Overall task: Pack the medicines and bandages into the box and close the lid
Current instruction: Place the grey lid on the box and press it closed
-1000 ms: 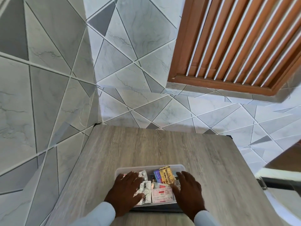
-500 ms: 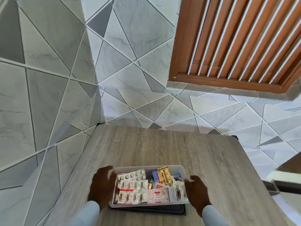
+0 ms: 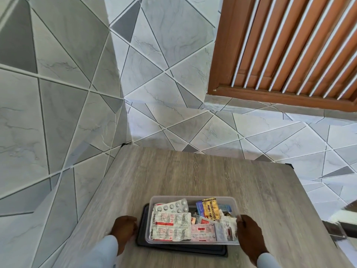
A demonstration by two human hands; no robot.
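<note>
While one box sits lidless, right hand grasping its rim, left hand gripping one dark lid.

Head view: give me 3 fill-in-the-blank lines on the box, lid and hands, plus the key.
1. The clear box rests on a dark ____, which lies on the table.
2. The ____ hand grips the box's end wall.
3. The left hand holds the edge of the ____.

Missing words: lid; right; lid
</note>
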